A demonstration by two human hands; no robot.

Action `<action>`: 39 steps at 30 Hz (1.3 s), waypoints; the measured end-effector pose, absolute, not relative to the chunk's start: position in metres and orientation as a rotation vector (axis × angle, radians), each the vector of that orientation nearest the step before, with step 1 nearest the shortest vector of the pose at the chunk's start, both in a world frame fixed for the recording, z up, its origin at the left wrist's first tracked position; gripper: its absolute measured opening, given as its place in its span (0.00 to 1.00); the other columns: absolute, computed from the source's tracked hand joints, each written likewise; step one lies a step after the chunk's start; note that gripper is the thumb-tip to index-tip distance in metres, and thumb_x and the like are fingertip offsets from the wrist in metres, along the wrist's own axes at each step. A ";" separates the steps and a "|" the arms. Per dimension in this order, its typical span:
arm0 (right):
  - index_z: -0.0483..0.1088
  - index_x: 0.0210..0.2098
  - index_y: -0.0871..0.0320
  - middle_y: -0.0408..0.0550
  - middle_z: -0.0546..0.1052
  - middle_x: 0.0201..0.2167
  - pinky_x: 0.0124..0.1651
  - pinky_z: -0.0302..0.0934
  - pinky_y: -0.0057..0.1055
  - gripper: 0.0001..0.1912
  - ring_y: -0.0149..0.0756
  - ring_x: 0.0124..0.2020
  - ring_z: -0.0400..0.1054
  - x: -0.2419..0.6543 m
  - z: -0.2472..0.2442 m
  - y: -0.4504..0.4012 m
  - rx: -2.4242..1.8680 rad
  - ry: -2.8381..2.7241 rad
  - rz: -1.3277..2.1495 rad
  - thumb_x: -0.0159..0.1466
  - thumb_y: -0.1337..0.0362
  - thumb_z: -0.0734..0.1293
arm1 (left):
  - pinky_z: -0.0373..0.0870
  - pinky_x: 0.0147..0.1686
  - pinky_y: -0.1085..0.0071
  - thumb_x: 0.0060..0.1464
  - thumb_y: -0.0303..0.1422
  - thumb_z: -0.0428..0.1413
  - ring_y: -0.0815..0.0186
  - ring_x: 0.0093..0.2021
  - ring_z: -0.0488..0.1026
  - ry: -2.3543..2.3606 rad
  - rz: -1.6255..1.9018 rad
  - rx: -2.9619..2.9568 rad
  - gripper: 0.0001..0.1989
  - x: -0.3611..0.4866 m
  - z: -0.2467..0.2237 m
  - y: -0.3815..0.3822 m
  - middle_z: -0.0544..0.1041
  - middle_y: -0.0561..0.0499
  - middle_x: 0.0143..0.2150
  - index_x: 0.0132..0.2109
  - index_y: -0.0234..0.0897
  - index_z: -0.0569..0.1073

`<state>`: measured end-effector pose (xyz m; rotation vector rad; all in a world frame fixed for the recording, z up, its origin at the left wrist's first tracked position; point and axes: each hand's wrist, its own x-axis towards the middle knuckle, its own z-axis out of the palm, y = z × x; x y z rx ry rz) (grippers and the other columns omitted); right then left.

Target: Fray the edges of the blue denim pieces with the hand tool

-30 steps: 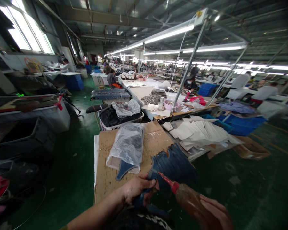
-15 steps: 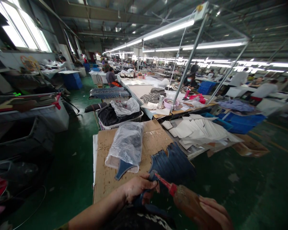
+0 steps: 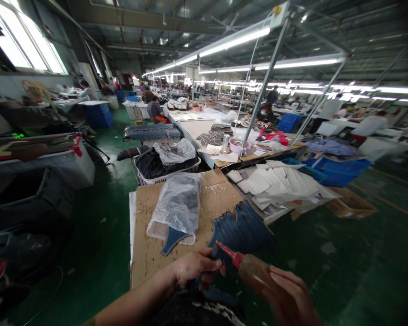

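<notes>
Pinched between the fingers and thumb of my left hand (image 3: 195, 268) is a dark blue cut piece (image 3: 215, 253), its lower part hanging below the hand. My right hand (image 3: 290, 290) wraps round a brownish glue bottle (image 3: 255, 271) with a red nozzle (image 3: 228, 251). The nozzle tip sits at the upper end of the held piece; whether it touches, I cannot tell. Just beyond, a fanned row of similar blue pieces (image 3: 241, 228) lies over the right edge of the cardboard (image 3: 207, 208). A clear plastic bag (image 3: 177, 203) with blue pieces inside lies on the cardboard to the left.
A white basket (image 3: 166, 176) of dark material stands behind the cardboard. White sheets (image 3: 275, 183) are spread at the right, with a cardboard box (image 3: 350, 203) beyond. A long worktable (image 3: 193, 129) runs back under strip lights. Dark bins (image 3: 30, 194) stand at the left; people sit farther off.
The glue bottle and my right hand have shifted left and slightly up, bringing the nozzle tip to the piece's upper end. The whole view has also moved slightly.
</notes>
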<state>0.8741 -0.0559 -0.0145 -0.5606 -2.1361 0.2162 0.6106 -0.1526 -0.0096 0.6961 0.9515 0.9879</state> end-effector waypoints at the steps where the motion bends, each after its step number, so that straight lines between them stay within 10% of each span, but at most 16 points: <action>1: 0.68 0.49 0.55 0.54 0.75 0.44 0.42 0.76 0.37 0.13 0.42 0.44 0.75 0.874 -0.014 -0.056 -0.590 -2.113 0.225 0.66 0.59 0.68 | 0.54 0.14 0.79 0.47 0.52 0.65 0.75 0.14 0.56 0.960 0.978 0.696 0.25 0.610 -0.010 -0.152 0.60 0.61 0.15 0.37 0.32 0.74; 10: 0.69 0.49 0.54 0.53 0.75 0.45 0.43 0.76 0.36 0.14 0.43 0.45 0.76 0.885 -0.022 -0.052 -0.664 -2.110 0.275 0.65 0.59 0.69 | 0.54 0.18 0.77 0.54 0.51 0.58 0.74 0.16 0.56 1.134 0.883 0.912 0.21 0.612 -0.002 -0.149 0.58 0.61 0.16 0.37 0.36 0.72; 16: 0.70 0.49 0.53 0.52 0.76 0.49 0.42 0.76 0.32 0.14 0.42 0.46 0.77 0.912 -0.024 -0.038 -0.858 -1.998 0.545 0.66 0.56 0.66 | 0.66 0.34 0.72 0.61 0.34 0.53 0.63 0.31 0.73 1.698 0.934 1.564 0.08 0.606 0.020 -0.157 0.75 0.50 0.29 0.41 0.40 0.77; 39: 0.75 0.46 0.51 0.48 0.81 0.45 0.42 0.75 0.27 0.13 0.41 0.43 0.80 0.907 -0.030 -0.033 -0.780 -2.028 0.817 0.63 0.57 0.70 | 0.67 0.38 0.67 0.58 0.20 0.46 0.61 0.36 0.78 2.059 0.696 2.327 0.22 0.598 -0.002 -0.163 0.80 0.45 0.38 0.57 0.34 0.69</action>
